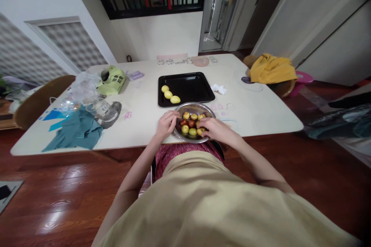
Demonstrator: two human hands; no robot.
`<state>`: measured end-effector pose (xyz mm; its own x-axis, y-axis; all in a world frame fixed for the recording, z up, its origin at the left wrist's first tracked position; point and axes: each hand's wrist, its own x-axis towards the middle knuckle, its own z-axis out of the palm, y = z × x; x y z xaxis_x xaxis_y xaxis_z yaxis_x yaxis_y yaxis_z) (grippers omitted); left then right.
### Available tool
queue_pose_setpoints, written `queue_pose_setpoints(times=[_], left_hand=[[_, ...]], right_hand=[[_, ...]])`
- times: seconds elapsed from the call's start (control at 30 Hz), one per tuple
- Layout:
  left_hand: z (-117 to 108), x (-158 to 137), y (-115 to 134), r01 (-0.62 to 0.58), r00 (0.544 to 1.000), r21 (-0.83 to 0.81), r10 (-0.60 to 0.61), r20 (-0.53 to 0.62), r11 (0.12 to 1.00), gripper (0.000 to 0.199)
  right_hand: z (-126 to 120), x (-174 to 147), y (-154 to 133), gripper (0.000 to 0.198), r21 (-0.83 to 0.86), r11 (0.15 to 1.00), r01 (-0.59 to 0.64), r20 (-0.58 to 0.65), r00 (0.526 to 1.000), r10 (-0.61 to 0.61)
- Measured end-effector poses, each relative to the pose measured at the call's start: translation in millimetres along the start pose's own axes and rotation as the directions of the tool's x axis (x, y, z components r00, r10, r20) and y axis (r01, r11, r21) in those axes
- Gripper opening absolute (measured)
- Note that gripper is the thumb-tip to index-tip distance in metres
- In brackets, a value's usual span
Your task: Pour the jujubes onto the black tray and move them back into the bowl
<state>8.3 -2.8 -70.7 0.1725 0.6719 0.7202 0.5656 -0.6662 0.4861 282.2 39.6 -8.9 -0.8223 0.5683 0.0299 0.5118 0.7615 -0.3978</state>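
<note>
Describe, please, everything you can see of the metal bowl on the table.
The bowl is round, shiny and silvery, apparently metal, with no handle in view. It stands upright at the near edge of the white table, just in front of the black tray. Small yellow-green and reddish-brown fruits lie inside. The left hand is at its left rim; the right hand reaches over its right side, fingers among the fruits.
</note>
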Motion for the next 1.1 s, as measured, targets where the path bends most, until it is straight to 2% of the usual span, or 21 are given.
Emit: queue_pose_setpoints(times=[0.2, 0.37, 0.5, 0.67, 0.87, 1.0, 1.1], left_hand=[[-0.2, 0.4, -0.1, 0.007, 1.0, -0.003, -0.007, 0.001, 1.0, 0.04], [-0.8, 0.6, 0.0, 0.013, 1.0, 0.005, -0.013, 0.004, 1.0, 0.04], [-1.3, 0.7, 0.6, 0.016, 1.0, 0.004, -0.016, 0.008, 1.0, 0.04], [-2.8, 1.3, 1.6, 0.002, 1.0, 0.008, -0.002, 0.0, 1.0, 0.038], [-7.1, 2.4, -3.7, 0.033, 0.999, 0.067, -0.03, -0.043, 0.997, 0.033], [-11.8, 12.6, -21.4, 0.089, 0.992, 0.103, -0.079, -0.102, 0.991, 0.029], [-12.8, 28.5, -43.3, 0.111, 0.992, 0.142, -0.101, -0.072, 0.984, 0.027]], right_hand=[[0.4, 1.2, -0.6, 0.019, 0.031, 0.999, 0.008, -0.012, 1.0, -0.008], [-7.7, -9.1, 13.8, 0.02, 0.102, 0.994, 0.037, -0.172, 0.985, -0.019], [-5.8, -15.1, 33.7, 0.013, 0.059, 0.997, 0.055, -0.324, 0.945, -0.033], [13.5, -15.0, 58.3, 0.029, -0.029, 0.995, 0.098, -0.484, 0.869, -0.1], [40.2, -11.4, 76.5, 0.041, 0.048, 0.996, 0.076, -0.659, 0.751, -0.026], [46.9, -7.9, 78.0, 0.044, 0.082, 0.993, 0.087, -0.68, 0.733, -0.008], [48.5, -6.3, 77.5, 0.045, 0.095, 0.992, 0.08, -0.689, 0.725, 0.007]])
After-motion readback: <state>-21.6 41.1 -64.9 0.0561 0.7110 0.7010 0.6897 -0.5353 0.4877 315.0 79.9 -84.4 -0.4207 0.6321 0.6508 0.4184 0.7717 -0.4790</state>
